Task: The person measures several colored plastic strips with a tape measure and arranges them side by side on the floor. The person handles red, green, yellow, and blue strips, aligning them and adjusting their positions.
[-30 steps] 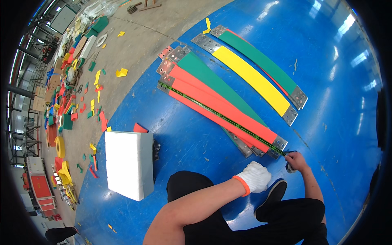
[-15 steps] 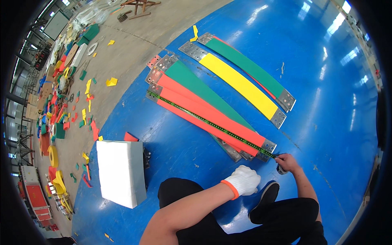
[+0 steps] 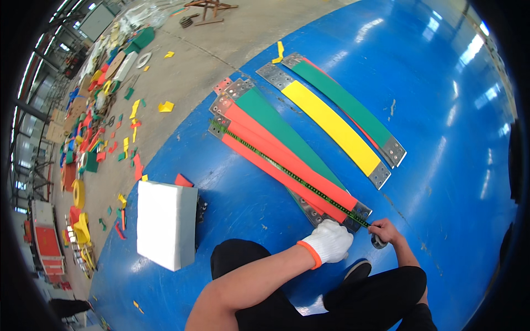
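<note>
My bare right hand [image 3: 386, 230] is closed around a tape measure [image 3: 379, 241], with the case showing below the fingers. From it a dark green tape blade [image 3: 287, 174] runs along the lower red strip [image 3: 251, 160] to the far metal end plate [image 3: 218, 126]. My left hand [image 3: 329, 241], in a white knit glove with an orange cuff, is curled closed beside the near end plates [image 3: 356, 216]. Its fingertips are hidden, so I cannot see whether it grips anything. Under and beside the red strip lie another red strip and a green strip [image 3: 287, 129], fanned apart.
A yellow strip [image 3: 334, 129] and a green strip [image 3: 348, 99] with metal ends lie to the right on the blue floor [image 3: 430, 220]. A white block [image 3: 165, 226] stands at left. Coloured scraps [image 3: 165, 107] and heaped material [image 3: 83, 138] cover the grey floor beyond.
The view has shifted, moving the scene a little. My left hand is now closer to the strips' near end, overlapping it in view. My right hand still holds the tape measure at the blade's near end.
</note>
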`<state>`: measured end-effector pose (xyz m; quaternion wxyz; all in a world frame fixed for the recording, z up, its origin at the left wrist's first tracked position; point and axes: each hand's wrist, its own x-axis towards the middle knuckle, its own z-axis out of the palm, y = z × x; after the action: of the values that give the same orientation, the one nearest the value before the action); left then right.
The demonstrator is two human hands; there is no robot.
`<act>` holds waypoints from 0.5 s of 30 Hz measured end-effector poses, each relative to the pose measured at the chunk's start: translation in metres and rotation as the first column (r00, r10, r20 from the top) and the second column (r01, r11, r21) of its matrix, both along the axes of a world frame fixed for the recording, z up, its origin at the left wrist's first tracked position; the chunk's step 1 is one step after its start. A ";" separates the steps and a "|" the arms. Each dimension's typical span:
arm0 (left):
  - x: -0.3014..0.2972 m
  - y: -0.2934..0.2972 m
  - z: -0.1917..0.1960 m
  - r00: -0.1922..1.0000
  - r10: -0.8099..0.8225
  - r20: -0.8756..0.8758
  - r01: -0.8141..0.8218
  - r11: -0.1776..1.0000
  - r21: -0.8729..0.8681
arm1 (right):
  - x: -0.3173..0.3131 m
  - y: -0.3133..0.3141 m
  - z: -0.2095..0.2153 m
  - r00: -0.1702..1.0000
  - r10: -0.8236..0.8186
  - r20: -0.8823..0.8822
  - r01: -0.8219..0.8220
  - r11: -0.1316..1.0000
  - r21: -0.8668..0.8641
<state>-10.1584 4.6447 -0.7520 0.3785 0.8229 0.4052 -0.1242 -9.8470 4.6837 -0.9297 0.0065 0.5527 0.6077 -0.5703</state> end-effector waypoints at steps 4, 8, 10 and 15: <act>-0.025 0.045 0.048 0.995 0.039 0.096 -0.038 0.999 -0.007 | -0.004 0.023 0.015 0.983 -0.055 -0.173 0.046 0.997 -0.057; -0.065 0.091 0.097 0.931 0.299 0.211 -0.311 0.950 0.027 | -0.003 0.042 0.031 0.938 -0.100 -0.332 0.088 0.995 -0.051; -0.094 0.103 0.098 0.918 0.358 0.168 -0.384 0.909 0.160 | 0.004 0.038 0.031 0.934 -0.166 -0.316 0.127 0.982 -0.142; -0.192 0.093 -0.005 0.201 0.928 0.315 -0.979 0.196 0.046 | 0.023 0.008 -0.005 0.892 -0.357 -0.277 0.290 0.923 -0.255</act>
<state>-10.3504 4.7373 -0.7567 0.3137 0.4362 0.7960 0.2787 -9.8244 4.6917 -0.9348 -0.1296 0.5435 0.4372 -0.7048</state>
